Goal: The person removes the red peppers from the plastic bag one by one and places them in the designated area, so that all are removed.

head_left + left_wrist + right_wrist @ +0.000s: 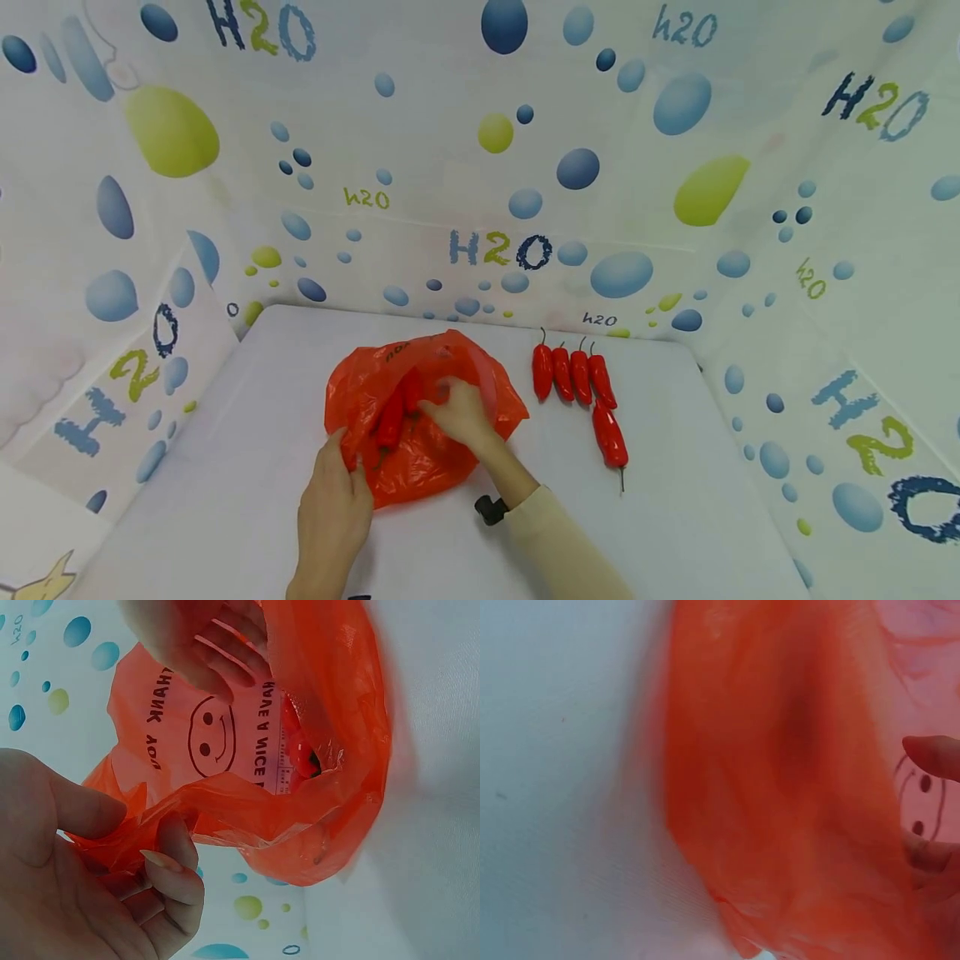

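An orange plastic bag [431,479] lies on the table with its mouth toward me, and a smiley face [211,739] is printed on it. Several red chili peppers [391,423] show inside. My left hand [335,500] pinches the bag's near left edge between thumb and fingers, as the left wrist view shows. My right hand [461,412] is inside the mouth, its fingers [225,656] extended and nothing visible in them. One pepper [304,759] with a green stem end lies deep in the bag in the left wrist view.
Right of the bag, several red chili peppers [561,373] stand in a row, stems pointing away. Another chili pepper [611,435] lies just below the row, stem toward me. The white table [675,517] is enclosed by walls [420,150] with a bubble print.
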The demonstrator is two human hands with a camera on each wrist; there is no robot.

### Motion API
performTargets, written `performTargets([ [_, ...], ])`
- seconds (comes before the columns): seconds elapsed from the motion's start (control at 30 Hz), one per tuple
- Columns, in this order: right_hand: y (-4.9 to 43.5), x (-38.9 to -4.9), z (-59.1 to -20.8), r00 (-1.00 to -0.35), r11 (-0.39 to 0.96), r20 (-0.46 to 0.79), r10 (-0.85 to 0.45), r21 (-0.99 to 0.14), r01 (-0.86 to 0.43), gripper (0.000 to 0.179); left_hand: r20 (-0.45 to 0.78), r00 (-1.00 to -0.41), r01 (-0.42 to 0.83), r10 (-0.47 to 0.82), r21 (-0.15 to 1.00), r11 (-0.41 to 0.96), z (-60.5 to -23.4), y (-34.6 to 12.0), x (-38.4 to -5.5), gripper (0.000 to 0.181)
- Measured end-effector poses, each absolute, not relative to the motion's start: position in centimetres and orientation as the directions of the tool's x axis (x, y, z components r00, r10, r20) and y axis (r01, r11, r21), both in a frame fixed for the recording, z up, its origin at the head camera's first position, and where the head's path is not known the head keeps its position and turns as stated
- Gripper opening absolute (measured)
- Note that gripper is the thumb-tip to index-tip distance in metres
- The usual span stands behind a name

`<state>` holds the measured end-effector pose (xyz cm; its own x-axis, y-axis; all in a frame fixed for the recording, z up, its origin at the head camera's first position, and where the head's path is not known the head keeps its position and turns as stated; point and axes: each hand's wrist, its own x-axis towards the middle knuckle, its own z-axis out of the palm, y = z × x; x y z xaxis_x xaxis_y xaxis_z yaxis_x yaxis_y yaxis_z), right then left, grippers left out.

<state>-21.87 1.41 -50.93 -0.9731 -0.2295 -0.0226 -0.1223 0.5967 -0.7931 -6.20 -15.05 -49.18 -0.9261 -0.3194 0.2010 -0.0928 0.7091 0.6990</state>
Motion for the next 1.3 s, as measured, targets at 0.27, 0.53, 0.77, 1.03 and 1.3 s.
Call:
performTargets([
  [0.27, 0.2, -22.7, -52.8, -0.972, 0.620, -0.153, -0.179, -0.785, 0.009, 0.061, 0.189, -0.929, -0.102, -0.317, 0.695, 0.712, -49.0, -15.0, -6.2, 0.049],
  [0.53, -0.8, -23.2, -54.4, -0.977, 0.685, -0.119, -0.177, -0.728, -0.035, 0.043, 0.218, -0.919, -0.090, -0.328, 0.694, 0.714, -49.2, -15.0, -6.2, 0.048],
  [0.77, -1.3, -23.2, -54.5, -0.983, 0.718, -0.103, -0.150, -0.695, -0.036, 0.031, 0.224, -0.917, -0.085, -0.328, 0.695, 0.714, -49.2, -15.0, -6.2, 0.048],
  [1.03, -1.3, -23.2, -54.1, -0.984, 0.704, -0.139, -0.114, -0.710, 0.019, 0.029, 0.227, -0.917, -0.083, -0.327, 0.694, 0.715, -49.2, -14.9, -6.2, 0.047],
  [1.3, -1.1, -23.0, -53.6, -0.985, 0.697, -0.148, -0.091, -0.716, 0.043, 0.034, 0.209, -0.925, -0.089, -0.318, 0.693, 0.716, -49.2, -14.9, -6.2, 0.048],
])
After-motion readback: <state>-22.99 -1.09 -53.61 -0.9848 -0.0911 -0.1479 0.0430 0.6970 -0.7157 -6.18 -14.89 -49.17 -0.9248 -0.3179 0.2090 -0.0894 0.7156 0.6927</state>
